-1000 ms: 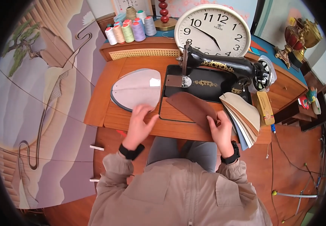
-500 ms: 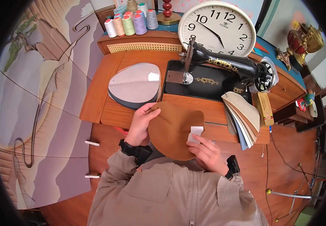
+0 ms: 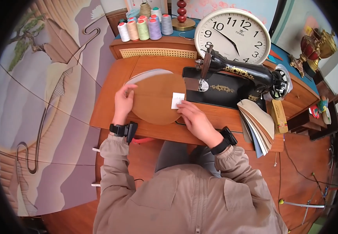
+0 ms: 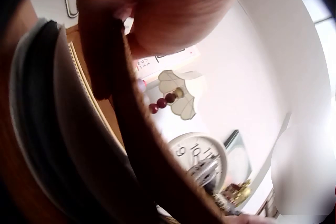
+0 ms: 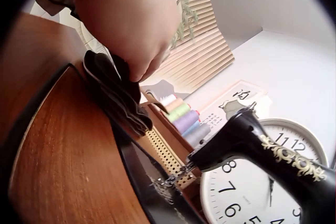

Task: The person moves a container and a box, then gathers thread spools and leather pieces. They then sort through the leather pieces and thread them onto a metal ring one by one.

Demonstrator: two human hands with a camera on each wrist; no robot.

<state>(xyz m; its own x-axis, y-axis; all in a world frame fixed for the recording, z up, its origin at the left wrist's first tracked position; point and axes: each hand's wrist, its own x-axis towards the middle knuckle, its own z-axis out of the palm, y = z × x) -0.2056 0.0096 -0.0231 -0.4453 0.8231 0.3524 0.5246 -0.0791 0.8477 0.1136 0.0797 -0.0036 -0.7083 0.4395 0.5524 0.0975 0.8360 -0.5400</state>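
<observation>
A brown rounded piece of fabric (image 3: 155,103) with a small white label (image 3: 178,100) is held over a stack of pale and dark rounded pieces, whose light edge (image 3: 159,71) shows behind it. My left hand (image 3: 123,103) pinches its left edge; the left wrist view shows the thick brown edge (image 4: 137,113) running from under that hand (image 4: 173,11), above the stack (image 4: 39,87). At the opposite edge, my right hand (image 3: 197,121) grips beside the label, thumb hidden. From the right wrist, dark layered edges (image 5: 113,90) appear under the right hand (image 5: 128,24).
A black sewing machine (image 3: 239,70) stands right of the stack. Fanned fabric pieces (image 3: 259,124) lie at the table's right, beside a yellow box (image 3: 279,116). Behind are thread spools (image 3: 142,30), a large clock (image 3: 231,33) and a lamp base (image 3: 183,23).
The brown piece, first in my right hand alone, was brought before my body into both hands, label showing. It has since moved forward and left over the stack.
</observation>
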